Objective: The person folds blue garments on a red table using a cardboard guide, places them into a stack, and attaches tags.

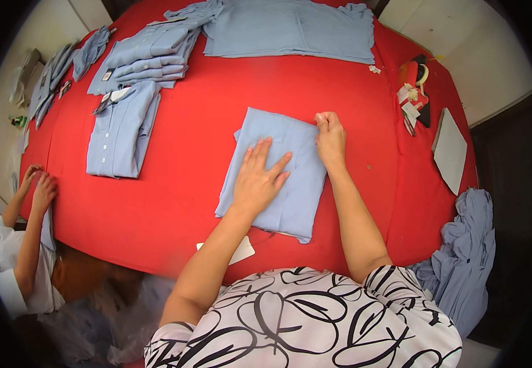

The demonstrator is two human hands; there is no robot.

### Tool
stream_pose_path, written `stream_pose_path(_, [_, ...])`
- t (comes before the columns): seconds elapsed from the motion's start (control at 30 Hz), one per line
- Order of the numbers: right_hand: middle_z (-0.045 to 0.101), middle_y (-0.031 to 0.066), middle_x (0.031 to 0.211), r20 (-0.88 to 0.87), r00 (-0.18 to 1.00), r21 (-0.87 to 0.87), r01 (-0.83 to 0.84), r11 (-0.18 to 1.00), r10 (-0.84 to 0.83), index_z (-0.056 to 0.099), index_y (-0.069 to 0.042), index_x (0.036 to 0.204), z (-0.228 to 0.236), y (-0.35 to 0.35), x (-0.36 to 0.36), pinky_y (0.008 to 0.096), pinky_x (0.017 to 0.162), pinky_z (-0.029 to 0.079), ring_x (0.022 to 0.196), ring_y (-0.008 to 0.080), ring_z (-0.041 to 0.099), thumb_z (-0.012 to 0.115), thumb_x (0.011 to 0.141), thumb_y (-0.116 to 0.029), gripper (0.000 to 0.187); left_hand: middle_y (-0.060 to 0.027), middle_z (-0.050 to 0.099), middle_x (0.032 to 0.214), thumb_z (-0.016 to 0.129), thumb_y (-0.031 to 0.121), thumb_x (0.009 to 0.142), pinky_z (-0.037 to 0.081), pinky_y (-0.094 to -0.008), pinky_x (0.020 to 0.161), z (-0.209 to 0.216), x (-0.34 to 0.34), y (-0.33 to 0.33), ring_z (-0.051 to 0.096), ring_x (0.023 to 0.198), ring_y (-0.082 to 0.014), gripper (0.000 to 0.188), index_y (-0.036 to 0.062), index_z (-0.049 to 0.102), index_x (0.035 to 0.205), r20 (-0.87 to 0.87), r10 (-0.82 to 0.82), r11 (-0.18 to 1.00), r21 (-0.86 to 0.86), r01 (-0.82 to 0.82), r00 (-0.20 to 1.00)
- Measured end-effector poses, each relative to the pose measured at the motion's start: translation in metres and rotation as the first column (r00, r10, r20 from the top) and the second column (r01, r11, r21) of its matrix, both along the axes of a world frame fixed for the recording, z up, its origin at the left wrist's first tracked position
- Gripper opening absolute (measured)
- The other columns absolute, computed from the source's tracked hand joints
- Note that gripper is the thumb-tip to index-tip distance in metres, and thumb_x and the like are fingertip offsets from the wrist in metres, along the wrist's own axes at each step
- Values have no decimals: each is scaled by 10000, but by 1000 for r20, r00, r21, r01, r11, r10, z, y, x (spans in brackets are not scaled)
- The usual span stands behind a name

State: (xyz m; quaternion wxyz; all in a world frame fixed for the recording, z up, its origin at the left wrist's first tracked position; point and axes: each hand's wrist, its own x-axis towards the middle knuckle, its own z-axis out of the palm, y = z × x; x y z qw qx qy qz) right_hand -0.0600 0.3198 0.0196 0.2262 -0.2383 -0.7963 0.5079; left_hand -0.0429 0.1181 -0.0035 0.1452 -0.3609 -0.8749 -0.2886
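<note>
A light blue shirt [290,196], folded into a flat rectangle, lies on the red-covered table [186,147] before me. My left hand [257,178] rests flat on its middle with the fingers spread. At the shirt's far right corner, my right hand [330,138] has its fingers closed on the cloth edge. Part of a white card [242,250] sticks out by the near edge of the shirt, partly behind my left forearm.
A folded shirt with buttons [119,138] lies left, before a stack of folded shirts [155,52]. Blue cloth [287,30] is spread at the back. Tape and scraps [416,92] and a white board [450,150] are right; crumpled garments [465,257] hang there. Another person's hands [42,187] are at far left.
</note>
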Motion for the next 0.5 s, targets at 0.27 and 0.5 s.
stream_pose_path(0.27, [572, 229, 1215, -102, 967, 676, 238, 698, -232, 552, -7, 1013, -55, 79, 131, 545, 1024, 366, 1144, 398, 522, 475, 999, -121, 139, -176, 442, 1468, 675, 257, 894, 328, -497, 1129, -8, -1, 1, 424, 1353, -347, 414, 233, 637, 1306, -115, 18, 995, -91, -29, 993])
stream_pose_path(0.5, [604, 194, 1200, -9, 730, 559, 570, 602, -683, 536, 34, 1213, -84, 60, 403, 407, 1023, 412, 1206, 365, 538, 556, 956, -74, 280, -173, 445, 1466, 641, 260, 932, 328, -481, 1133, -6, 3, 2, 423, 1357, -339, 382, 220, 633, 1312, -122, 17, 995, -97, -29, 992])
